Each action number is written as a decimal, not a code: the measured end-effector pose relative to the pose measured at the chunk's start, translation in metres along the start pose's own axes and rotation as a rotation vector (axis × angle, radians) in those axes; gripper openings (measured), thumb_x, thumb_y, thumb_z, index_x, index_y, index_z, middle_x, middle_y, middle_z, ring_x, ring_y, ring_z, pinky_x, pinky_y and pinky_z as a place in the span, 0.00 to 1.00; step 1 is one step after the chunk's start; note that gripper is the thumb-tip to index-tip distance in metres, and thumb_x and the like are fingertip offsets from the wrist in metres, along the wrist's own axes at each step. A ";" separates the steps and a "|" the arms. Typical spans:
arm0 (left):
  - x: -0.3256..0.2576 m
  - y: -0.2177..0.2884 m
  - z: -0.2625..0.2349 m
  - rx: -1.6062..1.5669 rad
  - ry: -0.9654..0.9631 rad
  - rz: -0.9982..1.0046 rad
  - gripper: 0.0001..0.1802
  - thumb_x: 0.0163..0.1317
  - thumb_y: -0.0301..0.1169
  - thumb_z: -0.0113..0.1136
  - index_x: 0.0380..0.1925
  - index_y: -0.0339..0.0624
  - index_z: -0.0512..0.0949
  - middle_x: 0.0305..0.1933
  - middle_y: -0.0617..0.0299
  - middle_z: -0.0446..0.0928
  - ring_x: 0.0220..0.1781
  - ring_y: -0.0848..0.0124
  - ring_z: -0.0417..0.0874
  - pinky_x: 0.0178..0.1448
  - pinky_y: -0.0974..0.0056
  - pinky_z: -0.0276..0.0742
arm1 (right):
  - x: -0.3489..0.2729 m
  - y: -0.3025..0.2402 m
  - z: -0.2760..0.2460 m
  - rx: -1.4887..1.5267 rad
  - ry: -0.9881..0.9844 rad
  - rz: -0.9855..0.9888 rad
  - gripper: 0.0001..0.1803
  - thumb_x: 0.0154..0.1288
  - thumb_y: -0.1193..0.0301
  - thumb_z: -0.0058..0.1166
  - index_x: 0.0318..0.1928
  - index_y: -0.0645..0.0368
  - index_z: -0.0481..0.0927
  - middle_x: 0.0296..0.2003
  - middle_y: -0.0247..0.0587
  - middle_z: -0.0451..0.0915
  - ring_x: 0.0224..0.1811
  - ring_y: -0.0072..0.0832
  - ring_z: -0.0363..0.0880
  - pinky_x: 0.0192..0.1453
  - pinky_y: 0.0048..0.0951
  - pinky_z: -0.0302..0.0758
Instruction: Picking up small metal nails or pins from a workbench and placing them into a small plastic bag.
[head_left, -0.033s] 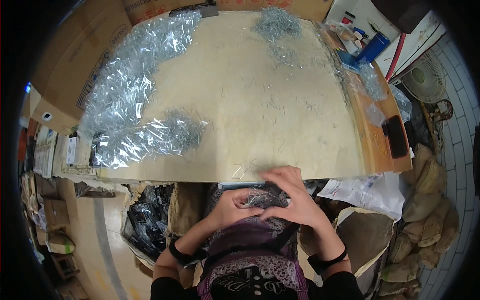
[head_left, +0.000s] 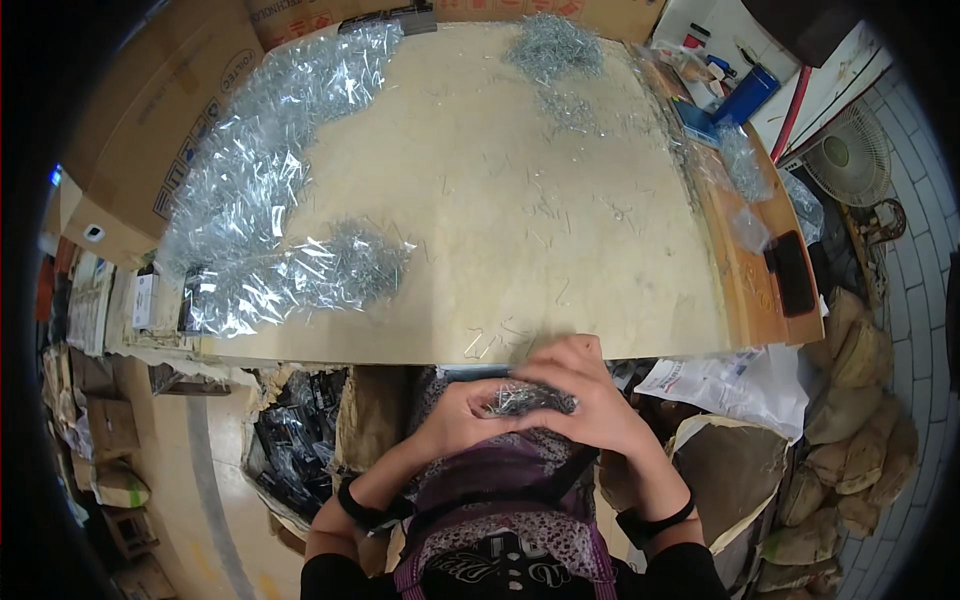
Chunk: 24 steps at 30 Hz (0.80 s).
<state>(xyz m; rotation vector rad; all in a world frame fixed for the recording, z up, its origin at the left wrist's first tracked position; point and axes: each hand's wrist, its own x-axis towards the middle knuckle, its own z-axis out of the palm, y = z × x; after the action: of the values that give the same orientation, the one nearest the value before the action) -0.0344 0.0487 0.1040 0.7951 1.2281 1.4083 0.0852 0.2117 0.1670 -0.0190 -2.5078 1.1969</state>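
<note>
Just below the table's near edge, a loose clump of thin, shiny metal wire pieces (head_left: 522,400) sits between my hands. My left hand (head_left: 462,414) is curled around its left end. From the right, my right hand (head_left: 588,398) closes on the clump, thumb below and fingers arched over the top; those fingers are slightly blurred. A few bent wire pieces (head_left: 482,344) lie on the tabletop just beyond my fingers.
Clear plastic packets of wire pieces (head_left: 240,170) cover the table's (head_left: 480,200) left side. A loose heap (head_left: 555,48) sits at the far right. A dark phone (head_left: 793,273) lies on the right ledge. Open sacks (head_left: 725,460) stand below; a fan (head_left: 847,155) is beyond.
My right hand's fingers have come down and inward over the wire pieces, with the thumb closer to my left hand. The left hand has barely moved.
</note>
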 end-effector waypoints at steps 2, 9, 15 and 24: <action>0.002 0.003 -0.002 0.070 -0.057 -0.022 0.28 0.56 0.20 0.68 0.57 0.31 0.72 0.52 0.62 0.79 0.51 0.80 0.76 0.54 0.71 0.75 | 0.002 0.004 -0.003 -0.049 -0.071 -0.048 0.12 0.50 0.72 0.66 0.38 0.56 0.84 0.32 0.33 0.75 0.39 0.32 0.72 0.54 0.36 0.61; 0.003 0.056 -0.004 0.163 0.122 0.227 0.32 0.54 0.20 0.69 0.60 0.32 0.69 0.59 0.54 0.76 0.62 0.67 0.75 0.68 0.62 0.69 | 0.019 0.032 -0.067 0.612 0.434 0.289 0.04 0.57 0.77 0.59 0.30 0.64 0.78 0.28 0.36 0.76 0.34 0.27 0.74 0.43 0.26 0.68; 0.053 0.098 -0.006 0.650 0.332 0.369 0.30 0.56 0.23 0.68 0.60 0.34 0.70 0.61 0.51 0.74 0.65 0.65 0.73 0.68 0.61 0.67 | 0.047 0.045 -0.060 -0.351 0.264 0.012 0.05 0.55 0.73 0.61 0.32 0.61 0.80 0.27 0.40 0.74 0.36 0.38 0.72 0.47 0.35 0.64; 0.107 0.065 -0.035 0.285 0.226 0.450 0.23 0.58 0.25 0.67 0.53 0.34 0.73 0.53 0.54 0.79 0.56 0.67 0.80 0.61 0.64 0.75 | 0.055 0.063 -0.039 0.015 0.218 0.183 0.33 0.53 0.68 0.67 0.60 0.54 0.69 0.41 0.38 0.76 0.49 0.35 0.71 0.59 0.35 0.63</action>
<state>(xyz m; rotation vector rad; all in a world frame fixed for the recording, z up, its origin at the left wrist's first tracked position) -0.1090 0.1482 0.1412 1.1887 1.5089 1.7414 0.0373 0.2901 0.1597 -0.3628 -2.3456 1.2115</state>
